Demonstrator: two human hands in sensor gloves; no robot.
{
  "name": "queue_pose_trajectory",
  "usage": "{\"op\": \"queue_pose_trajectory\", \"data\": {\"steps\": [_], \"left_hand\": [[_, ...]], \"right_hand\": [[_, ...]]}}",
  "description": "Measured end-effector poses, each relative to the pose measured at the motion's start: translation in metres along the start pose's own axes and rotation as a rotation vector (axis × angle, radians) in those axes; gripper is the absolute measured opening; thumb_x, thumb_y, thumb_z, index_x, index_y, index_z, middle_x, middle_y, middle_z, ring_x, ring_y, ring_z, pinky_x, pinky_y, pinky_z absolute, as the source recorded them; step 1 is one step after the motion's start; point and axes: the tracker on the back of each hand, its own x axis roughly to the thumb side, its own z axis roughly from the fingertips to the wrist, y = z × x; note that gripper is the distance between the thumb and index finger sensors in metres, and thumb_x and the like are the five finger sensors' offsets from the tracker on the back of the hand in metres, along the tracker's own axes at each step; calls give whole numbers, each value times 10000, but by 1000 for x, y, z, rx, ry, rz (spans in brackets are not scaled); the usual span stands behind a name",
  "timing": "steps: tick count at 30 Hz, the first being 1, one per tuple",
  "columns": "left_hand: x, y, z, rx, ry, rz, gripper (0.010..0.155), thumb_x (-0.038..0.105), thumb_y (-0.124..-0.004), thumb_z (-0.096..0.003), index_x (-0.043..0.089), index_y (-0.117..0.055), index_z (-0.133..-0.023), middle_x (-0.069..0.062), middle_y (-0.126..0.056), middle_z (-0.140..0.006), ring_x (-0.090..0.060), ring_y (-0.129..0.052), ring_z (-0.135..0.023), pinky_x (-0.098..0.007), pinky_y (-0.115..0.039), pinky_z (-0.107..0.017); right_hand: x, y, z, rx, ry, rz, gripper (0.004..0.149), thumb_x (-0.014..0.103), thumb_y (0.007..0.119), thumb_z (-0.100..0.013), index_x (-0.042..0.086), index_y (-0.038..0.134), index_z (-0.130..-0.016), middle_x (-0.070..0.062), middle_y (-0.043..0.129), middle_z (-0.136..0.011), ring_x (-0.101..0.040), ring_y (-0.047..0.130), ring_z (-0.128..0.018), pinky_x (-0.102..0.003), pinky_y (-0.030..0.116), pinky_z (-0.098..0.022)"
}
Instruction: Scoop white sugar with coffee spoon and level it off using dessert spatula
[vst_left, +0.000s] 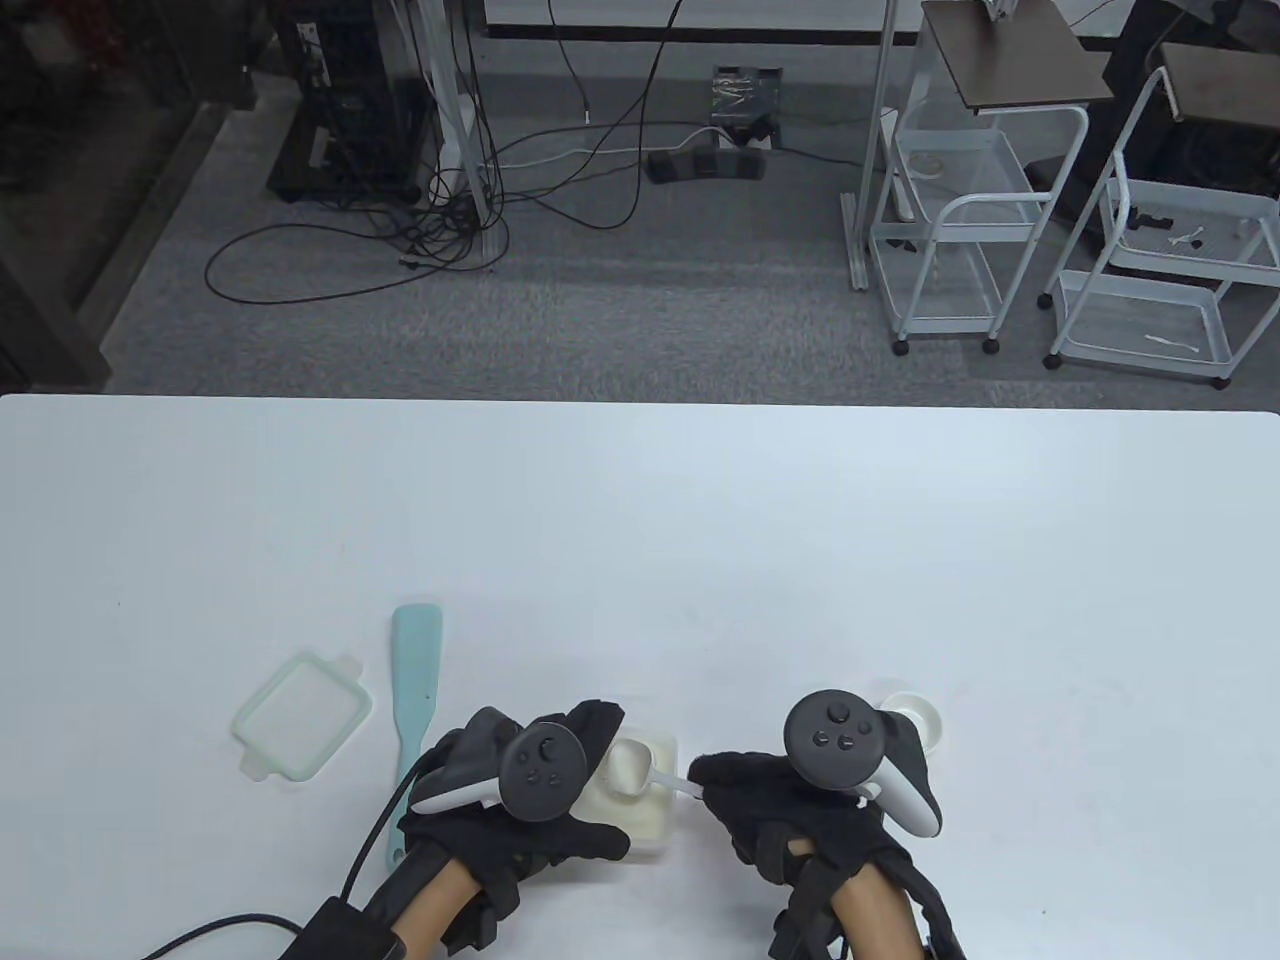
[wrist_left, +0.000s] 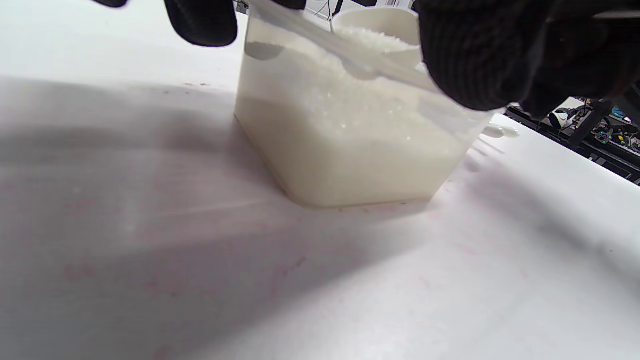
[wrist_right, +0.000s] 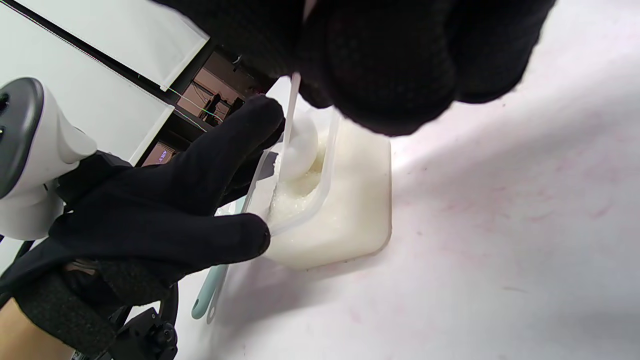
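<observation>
The right hand (vst_left: 770, 800) pinches the coffee spoon (vst_left: 630, 768) in the sugar container (vst_left: 655, 820), gripped by the left hand (vst_left: 520, 790); next, I think, the spatula (vst_left: 415, 680) beside it is needed.

A white table (vst_left: 640, 520) fills the lower half of the table view, evenly lit from above. Beyond its far edge, grey carpet (vst_left: 620, 300) covers the floor. At 11 o'clock, a dark equipment rack (vst_left: 345, 100) stands with black cables (vst_left: 400, 240) looped on the carpet beside it. Near 12 o'clock, a power strip (vst_left: 705, 163) is laid on the floor. At 1 to 2 o'clock, two white wire trolleys (vst_left: 960, 220) on castors are parked, each topped by what appears to be a dark wooden shelf (vst_left: 1010, 50).
</observation>
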Motion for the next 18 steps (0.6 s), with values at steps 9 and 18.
{"op": "queue_pose_trajectory", "data": {"steps": [9,18], "left_hand": [[0,0,0,21,-3,-20,1122,657,-788,-506,41,-214,-1247,-262,-337,-1299,-589,-556,-1098,-803,-478,-703],[2,4,3,34,-22,-75,1144,681,-786,-482,36,-233,-1247,-268,-360,-1294,-599,-545,-1097,-806,-473,-699]], "right_hand": [[-1,-4,2,-2,-9,-44,426,176,722,-590,-32,769,-958,-163,892,-630,-218,975,-385,-556,835,-518],[-2,-7,4,1,-20,-79,426,174,721,-591,-36,768,-959,-164,891,-630,-220,974,-386,-557,833,-520]]}}
